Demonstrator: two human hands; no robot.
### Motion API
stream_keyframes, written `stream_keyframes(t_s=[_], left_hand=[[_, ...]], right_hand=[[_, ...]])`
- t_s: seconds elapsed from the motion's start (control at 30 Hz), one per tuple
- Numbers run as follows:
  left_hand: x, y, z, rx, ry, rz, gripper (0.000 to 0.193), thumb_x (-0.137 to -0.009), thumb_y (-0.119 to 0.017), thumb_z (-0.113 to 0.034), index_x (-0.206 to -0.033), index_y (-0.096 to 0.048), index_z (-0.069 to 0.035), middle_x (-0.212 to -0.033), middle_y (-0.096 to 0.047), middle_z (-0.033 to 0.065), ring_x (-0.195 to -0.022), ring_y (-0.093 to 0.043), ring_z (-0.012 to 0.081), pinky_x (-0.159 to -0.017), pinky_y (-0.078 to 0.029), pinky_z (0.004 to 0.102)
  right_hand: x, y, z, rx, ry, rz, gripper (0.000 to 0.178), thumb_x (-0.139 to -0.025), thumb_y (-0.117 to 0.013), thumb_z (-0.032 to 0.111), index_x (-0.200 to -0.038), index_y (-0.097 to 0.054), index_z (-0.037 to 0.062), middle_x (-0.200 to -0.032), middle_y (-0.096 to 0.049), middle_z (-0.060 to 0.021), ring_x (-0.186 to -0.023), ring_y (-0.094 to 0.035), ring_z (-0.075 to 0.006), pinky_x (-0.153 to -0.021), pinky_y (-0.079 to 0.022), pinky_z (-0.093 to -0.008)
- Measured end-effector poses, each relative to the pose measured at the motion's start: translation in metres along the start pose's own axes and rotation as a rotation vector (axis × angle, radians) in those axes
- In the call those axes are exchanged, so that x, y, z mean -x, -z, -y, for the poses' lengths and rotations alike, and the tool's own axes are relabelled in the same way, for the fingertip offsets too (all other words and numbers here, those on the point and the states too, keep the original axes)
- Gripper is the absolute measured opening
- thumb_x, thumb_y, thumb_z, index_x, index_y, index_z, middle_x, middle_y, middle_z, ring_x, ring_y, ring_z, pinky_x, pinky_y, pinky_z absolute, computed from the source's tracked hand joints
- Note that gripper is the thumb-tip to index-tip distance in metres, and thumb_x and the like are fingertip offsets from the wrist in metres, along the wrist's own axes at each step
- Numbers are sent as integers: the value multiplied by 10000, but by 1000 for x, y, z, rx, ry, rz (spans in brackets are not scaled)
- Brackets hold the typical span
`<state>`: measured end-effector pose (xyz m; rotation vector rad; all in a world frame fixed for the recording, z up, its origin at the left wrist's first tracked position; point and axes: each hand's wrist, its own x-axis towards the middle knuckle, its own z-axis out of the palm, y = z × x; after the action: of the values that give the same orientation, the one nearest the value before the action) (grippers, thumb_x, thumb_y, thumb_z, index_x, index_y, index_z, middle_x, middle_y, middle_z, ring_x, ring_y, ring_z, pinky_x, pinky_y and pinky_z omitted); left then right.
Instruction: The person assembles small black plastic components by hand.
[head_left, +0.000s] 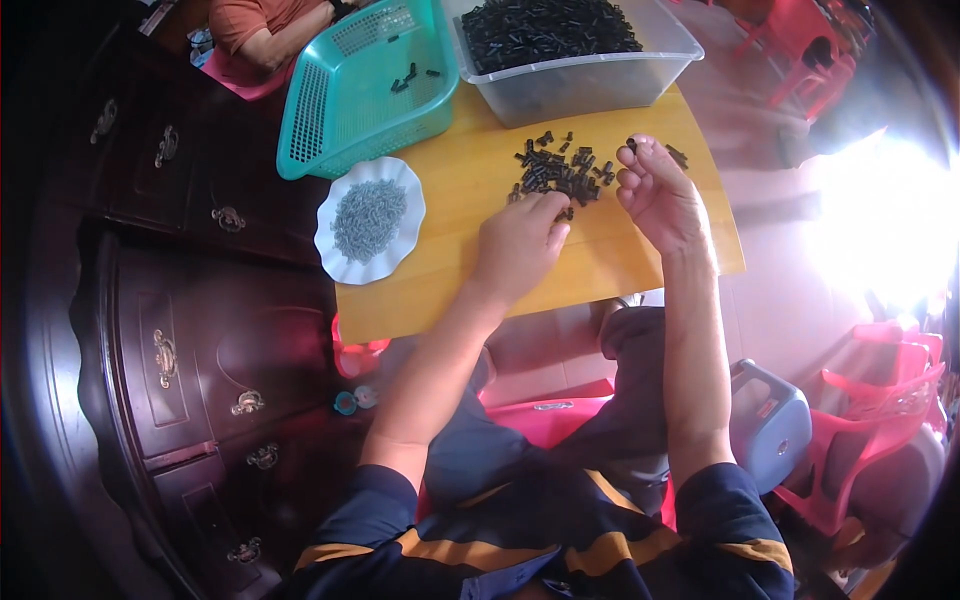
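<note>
A heap of small black tubular pieces (570, 182) lies on the yellow table (440, 270). At its near edge is my left hand (520, 245), fingers curled down against the pieces; whether it grips one is hidden. My right hand (664, 205), raised just right of the heap with the palm turned up, pinches a small black tubular piece (632, 146) between thumb and forefinger. To the left, a white scalloped plate (328, 243) holds many small grey, pin-like pieces (368, 220).
Behind the plate sits a green mesh basket (310, 110) with several black pieces inside. A clear plastic bin (570, 98) full of black pieces stands at the back. Dark cabinets (210, 330) line the left; pink chairs (860, 420) stand right. Another person's arm (285, 45) shows beyond the basket.
</note>
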<state>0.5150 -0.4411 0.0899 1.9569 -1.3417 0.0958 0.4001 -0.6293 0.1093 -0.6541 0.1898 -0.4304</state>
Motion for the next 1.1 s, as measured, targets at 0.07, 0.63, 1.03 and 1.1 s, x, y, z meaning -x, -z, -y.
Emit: stream_keyframes(t_s=[0.07, 0.63, 1.03, 1.1], left_hand=[[-1, -3, -1, -15, -3, 14, 223, -842, -728, -105, -1052, -655, -101, -950, -720, 94, -841, -707, 316, -711, -569, 420], [-6, 29, 26, 435, 283, -140, 98, -956, -648, -32, -1037, -689, 7, -924, -667, 20, -784, -642, 75, -701, -527, 243], [0, 50, 25, 897, 337, -73, 133, -910, -707, 18, -1038, -686, -15, -951, -722, 7, -879, -675, 71, -809, -538, 232], [1, 50, 23, 909, 330, -50, 136, -910, -700, 30, -1038, -688, -13, -954, -724, 14, -886, -682, 79, -811, -541, 235]], right_hand=[[0, 1, 0, -7, 3, -8, 142, -1014, -634, 177, -1138, -608, 113, -1000, -687, -12, -772, -655, -78, -699, -568, -230], [2, -11, -18, 120, -87, 43, 123, -975, -681, 160, -1061, -628, 89, -1030, -718, -60, -768, -663, -78, -707, -570, -211], [7, -39, -51, 404, -199, 18, 67, -978, -678, 121, -1014, -625, 101, -971, -723, -48, -743, -637, -90, -716, -539, -228], [7, -39, -52, 432, -192, 17, 71, -978, -680, 126, -1012, -625, 97, -971, -723, -47, -745, -637, -89, -718, -539, -228]])
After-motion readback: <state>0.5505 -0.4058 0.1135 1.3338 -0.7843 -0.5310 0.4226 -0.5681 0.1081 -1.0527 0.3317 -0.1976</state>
